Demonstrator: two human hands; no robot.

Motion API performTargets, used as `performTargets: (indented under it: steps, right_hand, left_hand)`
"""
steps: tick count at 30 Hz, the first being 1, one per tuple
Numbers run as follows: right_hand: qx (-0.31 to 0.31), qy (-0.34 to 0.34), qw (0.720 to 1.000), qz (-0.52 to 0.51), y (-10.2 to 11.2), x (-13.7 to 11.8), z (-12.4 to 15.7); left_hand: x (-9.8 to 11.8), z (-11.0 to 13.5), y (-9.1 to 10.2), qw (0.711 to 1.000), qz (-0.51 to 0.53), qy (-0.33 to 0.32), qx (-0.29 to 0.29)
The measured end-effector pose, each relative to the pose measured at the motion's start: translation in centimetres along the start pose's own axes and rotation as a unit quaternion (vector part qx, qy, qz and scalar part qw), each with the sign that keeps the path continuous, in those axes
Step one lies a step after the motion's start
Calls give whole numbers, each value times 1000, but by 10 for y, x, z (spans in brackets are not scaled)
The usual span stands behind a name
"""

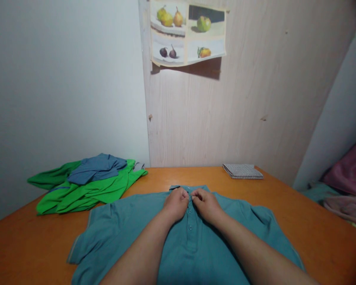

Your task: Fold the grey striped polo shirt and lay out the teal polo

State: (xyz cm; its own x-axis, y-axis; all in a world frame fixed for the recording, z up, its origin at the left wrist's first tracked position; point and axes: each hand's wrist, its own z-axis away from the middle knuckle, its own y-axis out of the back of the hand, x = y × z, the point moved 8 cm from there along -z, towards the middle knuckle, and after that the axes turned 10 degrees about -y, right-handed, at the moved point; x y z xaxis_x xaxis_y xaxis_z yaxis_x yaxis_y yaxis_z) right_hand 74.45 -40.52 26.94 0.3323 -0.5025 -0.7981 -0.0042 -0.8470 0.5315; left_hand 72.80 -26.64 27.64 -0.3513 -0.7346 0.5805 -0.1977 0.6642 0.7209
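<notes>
A teal polo shirt (130, 229) lies spread face up on the orange table (314, 237), collar pointing away from me. My left hand (175, 204) and my right hand (206, 205) meet at the top of the button placket, just below the collar. Both have their fingers curled and pinched on the shirt's fabric at the top button. Two more buttons show lower down the placket between my forearms.
A heap of green shirts (86, 190) with a blue garment (96, 168) on top lies at the back left of the table. A folded striped cloth (242, 171) sits at the back right by the wooden panel. Pink bedding (351, 174) is off the right edge.
</notes>
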Motion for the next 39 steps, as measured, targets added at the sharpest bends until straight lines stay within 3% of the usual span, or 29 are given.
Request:
performTargets:
  steps: [7,15,28,39]
  right_hand:
    - [-2,-26,998,-56,-1,2,0]
    - [34,-41,996,-72,6,-3,1]
    - [-7,-22,997,-72,1,-9,4]
    - [19,8,999,-30,1,-15,8]
  left_hand:
    - [4,-3,2,995,88,-54,12]
    - [10,0,7,987,148,-64,16]
    - [11,1,14,980,194,-36,24]
    - [6,7,9,962,267,37,46]
